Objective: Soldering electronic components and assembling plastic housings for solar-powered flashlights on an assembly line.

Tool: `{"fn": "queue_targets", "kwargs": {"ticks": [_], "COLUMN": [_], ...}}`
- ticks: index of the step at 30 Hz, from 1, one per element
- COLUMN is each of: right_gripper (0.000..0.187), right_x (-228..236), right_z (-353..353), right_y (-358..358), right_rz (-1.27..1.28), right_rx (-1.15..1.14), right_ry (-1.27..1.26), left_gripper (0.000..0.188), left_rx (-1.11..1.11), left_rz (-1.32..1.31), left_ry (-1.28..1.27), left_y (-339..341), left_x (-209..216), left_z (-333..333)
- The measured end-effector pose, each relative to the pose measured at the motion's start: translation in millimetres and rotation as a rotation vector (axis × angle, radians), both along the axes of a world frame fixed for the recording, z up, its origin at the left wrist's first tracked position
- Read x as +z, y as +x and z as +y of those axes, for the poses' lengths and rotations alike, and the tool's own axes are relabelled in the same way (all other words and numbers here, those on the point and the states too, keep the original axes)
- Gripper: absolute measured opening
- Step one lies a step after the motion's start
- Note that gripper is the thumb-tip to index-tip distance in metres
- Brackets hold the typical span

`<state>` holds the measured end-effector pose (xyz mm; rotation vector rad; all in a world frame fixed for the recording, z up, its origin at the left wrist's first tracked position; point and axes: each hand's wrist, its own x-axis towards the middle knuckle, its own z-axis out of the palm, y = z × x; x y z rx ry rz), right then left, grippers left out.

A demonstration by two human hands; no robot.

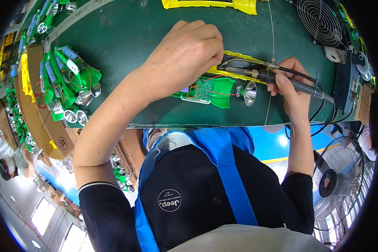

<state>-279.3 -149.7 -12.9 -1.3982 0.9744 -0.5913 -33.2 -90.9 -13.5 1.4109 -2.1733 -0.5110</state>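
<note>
My right hand (296, 98) is closed around the grey handle of a soldering iron (310, 89), which has a thin metal feed tube (243, 60) along its top. The iron's tip points left, toward the curled fingers of my left hand (185, 52). Those fingers are closed over a yellow plastic casing (237, 54); what they pinch is hidden. Just below lies a green flashlight housing (222, 93) with a green circuit board (203, 89) and red wires. A silver reflector cup (250, 93) sits at its right end. My left hand partly covers the housing's left side.
Several green flashlight assemblies (65, 80) are piled left beside a cardboard box (38, 109). Another yellow casing (210, 4) lies at the far edge. A black fan with a wire guard (319, 21) stands far right; black cables (329, 122) hang near the right front edge.
</note>
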Motion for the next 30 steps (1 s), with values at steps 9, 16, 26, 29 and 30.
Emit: {"fn": "queue_targets", "kwargs": {"ticks": [9,16,26,29,30], "right_gripper": [0.024,0.026,0.026,0.025,0.024], "right_x": [-2.1,-6.5,-20.1,-22.8,-23.4], "right_z": [-0.8,1.6,9.5,8.2,7.7], "right_y": [-7.9,-14.5,-15.9,-17.7,-17.7], "right_rz": [-0.018,-0.11,-0.201,-0.238,-0.26], "right_rx": [0.028,-0.08,-0.14,-0.132,-0.137], "right_ry": [-0.035,-0.019,-0.115,-0.118,-0.098], "left_gripper": [0.008,0.007,0.003,0.008,0.005], "left_rx": [0.005,0.003,-0.001,-0.011,-0.008], "left_rz": [-0.031,-0.041,-0.079,-0.086,-0.092], "left_ry": [-0.014,-0.006,-0.024,-0.005,-0.008], "left_y": [-0.9,-2.9,-3.7,-4.0,-3.9], "left_x": [0.2,2.7,5.0,6.1,6.1], "left_z": [0.3,0.1,-1.1,-1.5,-1.6]}}
